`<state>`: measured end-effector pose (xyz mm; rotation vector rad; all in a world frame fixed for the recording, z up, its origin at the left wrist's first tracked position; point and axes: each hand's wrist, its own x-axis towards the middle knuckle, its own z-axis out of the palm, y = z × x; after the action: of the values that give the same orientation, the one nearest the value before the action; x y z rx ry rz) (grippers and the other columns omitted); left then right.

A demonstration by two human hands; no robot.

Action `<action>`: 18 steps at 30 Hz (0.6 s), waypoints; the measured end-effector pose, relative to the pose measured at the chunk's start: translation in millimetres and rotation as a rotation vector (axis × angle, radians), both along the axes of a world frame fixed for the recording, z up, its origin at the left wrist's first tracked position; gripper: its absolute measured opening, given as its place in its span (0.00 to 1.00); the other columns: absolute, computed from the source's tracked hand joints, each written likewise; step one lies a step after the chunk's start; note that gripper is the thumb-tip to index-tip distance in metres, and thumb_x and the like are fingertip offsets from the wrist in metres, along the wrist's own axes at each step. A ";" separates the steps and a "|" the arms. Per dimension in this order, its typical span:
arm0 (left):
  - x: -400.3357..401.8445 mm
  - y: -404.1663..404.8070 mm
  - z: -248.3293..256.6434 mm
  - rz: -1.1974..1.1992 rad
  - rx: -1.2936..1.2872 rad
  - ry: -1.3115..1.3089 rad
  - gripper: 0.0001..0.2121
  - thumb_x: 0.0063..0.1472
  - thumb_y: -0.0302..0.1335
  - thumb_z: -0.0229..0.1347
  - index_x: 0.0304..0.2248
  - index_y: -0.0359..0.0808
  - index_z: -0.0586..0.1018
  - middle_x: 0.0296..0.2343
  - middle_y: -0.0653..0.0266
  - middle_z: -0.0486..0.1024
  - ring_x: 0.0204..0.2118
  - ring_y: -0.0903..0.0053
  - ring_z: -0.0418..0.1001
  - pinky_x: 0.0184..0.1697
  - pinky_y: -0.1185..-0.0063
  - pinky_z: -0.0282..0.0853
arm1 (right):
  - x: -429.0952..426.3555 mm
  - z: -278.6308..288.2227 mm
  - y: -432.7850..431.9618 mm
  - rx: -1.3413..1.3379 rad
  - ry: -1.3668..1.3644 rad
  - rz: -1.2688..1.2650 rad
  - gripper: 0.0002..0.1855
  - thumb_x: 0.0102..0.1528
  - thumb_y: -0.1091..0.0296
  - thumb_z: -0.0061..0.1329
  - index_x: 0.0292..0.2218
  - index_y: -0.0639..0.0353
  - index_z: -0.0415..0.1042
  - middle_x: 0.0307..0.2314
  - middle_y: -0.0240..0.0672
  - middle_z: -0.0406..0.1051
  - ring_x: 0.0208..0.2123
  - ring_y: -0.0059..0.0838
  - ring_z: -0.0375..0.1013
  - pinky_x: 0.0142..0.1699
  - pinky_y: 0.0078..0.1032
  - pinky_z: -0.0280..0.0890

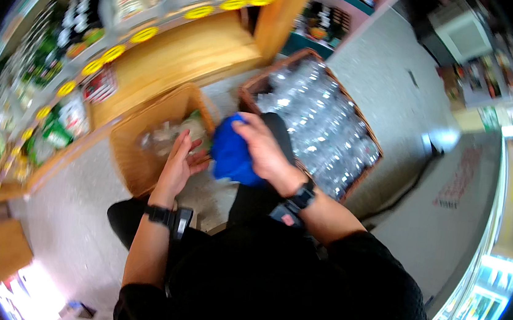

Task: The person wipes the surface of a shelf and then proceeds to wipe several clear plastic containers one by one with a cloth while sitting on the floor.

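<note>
My right hand (262,149) is closed on a bunched blue cloth (234,153), held above my knee. To its left my left hand (183,162) is raised with its fingers apart and holds nothing. Beneath the left hand lies a wicker basket (134,157) with some clear and green-and-white packages (194,128) at its inner end, blurred. Beyond my right hand stands a brown woven basket (364,119) filled with rows of clear plastic-wrapped items (320,124).
A wooden shelf unit (188,47) with packaged goods, bottles and yellow tags runs along the left and top. At the right is a large grey panel (447,201) bearing writing. A cardboard-coloured box (4,249) sits at lower left on the grey floor (71,207).
</note>
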<state>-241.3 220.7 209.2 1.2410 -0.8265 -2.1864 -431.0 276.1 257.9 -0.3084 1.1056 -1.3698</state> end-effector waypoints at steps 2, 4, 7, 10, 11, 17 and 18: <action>-19.9 17.2 25.5 -0.116 0.022 0.224 0.33 0.56 0.43 0.49 0.55 0.40 0.48 0.50 0.62 0.56 0.48 0.73 0.60 0.46 0.72 0.62 | 10.0 -3.6 -5.5 -0.093 0.209 0.086 0.24 0.53 0.64 0.43 0.49 0.63 0.56 0.36 0.39 0.66 0.38 0.29 0.66 0.44 0.22 0.60; -36.0 25.8 29.4 -0.151 -0.041 0.150 0.28 0.57 0.37 0.50 0.53 0.38 0.54 0.49 0.64 0.59 0.49 0.76 0.60 0.48 0.75 0.60 | 7.0 -1.7 -2.0 -0.228 0.537 0.192 0.28 0.53 0.62 0.42 0.52 0.63 0.51 0.41 0.46 0.64 0.44 0.35 0.64 0.49 0.24 0.57; -48.7 30.0 24.9 -0.105 -0.075 0.113 0.22 0.55 0.30 0.50 0.50 0.34 0.62 0.45 0.64 0.65 0.46 0.76 0.64 0.48 0.77 0.61 | -24.2 14.4 8.0 -0.283 0.769 0.302 0.29 0.54 0.61 0.41 0.54 0.59 0.49 0.44 0.54 0.61 0.49 0.43 0.59 0.53 0.26 0.53; -56.0 36.7 27.1 -0.107 0.055 0.053 0.19 0.54 0.28 0.51 0.45 0.31 0.67 0.39 0.64 0.70 0.40 0.76 0.68 0.45 0.77 0.63 | -86.8 -6.9 16.5 0.051 0.517 0.221 0.23 0.54 0.60 0.41 0.51 0.51 0.56 0.29 0.34 0.68 0.28 0.20 0.68 0.30 0.18 0.65; -62.1 40.3 27.0 -0.130 0.058 0.054 0.19 0.54 0.28 0.51 0.45 0.31 0.67 0.39 0.64 0.70 0.40 0.76 0.68 0.45 0.77 0.63 | -114.7 -23.1 28.1 0.112 0.490 0.108 0.21 0.54 0.62 0.41 0.48 0.54 0.58 0.30 0.35 0.68 0.29 0.22 0.69 0.30 0.21 0.66; -90.7 51.0 19.6 -0.293 -0.009 -0.047 0.19 0.54 0.27 0.50 0.46 0.32 0.66 0.39 0.64 0.69 0.40 0.77 0.67 0.46 0.79 0.61 | -287.5 -144.6 149.6 0.510 0.262 -0.597 0.18 0.50 0.64 0.43 0.43 0.61 0.61 0.31 0.40 0.65 0.31 0.32 0.68 0.30 0.31 0.68; -94.6 52.1 20.9 -0.292 -0.004 -0.039 0.20 0.54 0.26 0.49 0.47 0.32 0.65 0.40 0.64 0.68 0.41 0.77 0.67 0.46 0.78 0.60 | -308.1 -160.9 172.2 0.589 0.318 -0.631 0.19 0.49 0.64 0.44 0.42 0.62 0.61 0.32 0.40 0.65 0.31 0.34 0.68 0.30 0.32 0.68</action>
<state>-336.0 272.8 230.1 1.2292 -1.0869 -2.3904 -739.1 448.3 97.0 0.2930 1.9202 -1.4767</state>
